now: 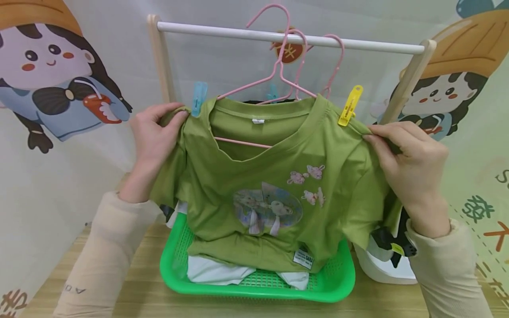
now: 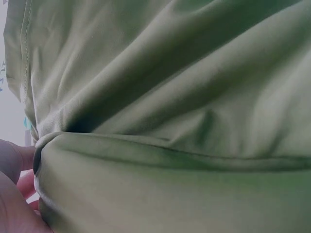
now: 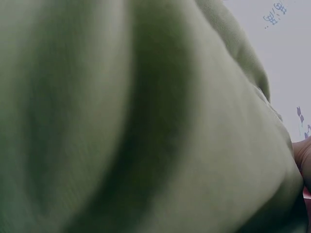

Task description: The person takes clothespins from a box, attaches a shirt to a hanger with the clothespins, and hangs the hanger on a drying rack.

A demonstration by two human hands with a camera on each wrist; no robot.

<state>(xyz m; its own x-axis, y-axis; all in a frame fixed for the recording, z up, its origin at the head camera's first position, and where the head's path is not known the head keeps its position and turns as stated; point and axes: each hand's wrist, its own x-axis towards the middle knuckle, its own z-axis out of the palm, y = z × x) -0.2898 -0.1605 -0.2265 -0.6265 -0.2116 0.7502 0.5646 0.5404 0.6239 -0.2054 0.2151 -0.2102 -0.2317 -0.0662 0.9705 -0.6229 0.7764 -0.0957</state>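
Observation:
A green T-shirt (image 1: 246, 172) with a printed front hangs on a pink hanger (image 1: 254, 83), whose hook rises in front of the white rail. My left hand (image 1: 155, 137) pinches the shirt's shoulder on the left, beside a blue clothespin (image 1: 199, 99) clipped there. On the other shoulder my right hand (image 1: 413, 163) pinches the fabric just outside a yellow clothespin (image 1: 350, 106). In the left wrist view the green cloth (image 2: 160, 184) fills most of the picture, with my fingers (image 2: 22, 158) at its edge. Cloth (image 3: 233, 126) also covers most of the right wrist view.
A white rail (image 1: 222, 32) on wooden posts carries more pink hangers (image 1: 336, 66) behind the shirt. Below stands a green basket (image 1: 254, 289) with white cloth (image 1: 216, 270) in it. A white container (image 1: 391, 269) is to its right, on the wooden surface (image 1: 139, 291).

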